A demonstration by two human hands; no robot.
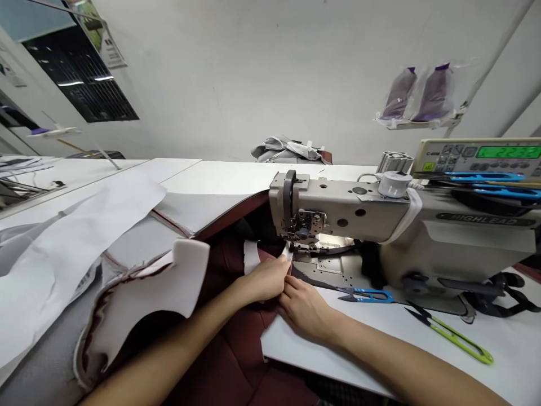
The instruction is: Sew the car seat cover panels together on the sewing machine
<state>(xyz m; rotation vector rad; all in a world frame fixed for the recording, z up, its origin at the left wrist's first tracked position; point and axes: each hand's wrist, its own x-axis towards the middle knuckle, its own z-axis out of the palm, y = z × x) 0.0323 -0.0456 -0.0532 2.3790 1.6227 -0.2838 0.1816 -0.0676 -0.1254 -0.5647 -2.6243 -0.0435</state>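
Note:
A grey sewing machine [338, 206] stands on the white table, with its needle and presser foot just beyond my hands. My left hand [266, 279] has its fingers closed on the edge of a maroon fabric cover [240, 349], near the presser foot. Close against it, my right hand [306, 304] grips the same cover with bent fingers; its fingertips are partly hidden. A narrow white strip [288, 251] runs from the left fingertips to the needle area. White foam-like backing [156, 293] of the cover spreads to the left.
Blue thread snips [367, 295] and green thread snips [456, 338] lie right of my hands. A control panel [477, 158] and more blue snips [486, 177] sit on the machine. Wrapped thread cones [435, 93] stand above. A fabric pile [291, 149] rests by the wall.

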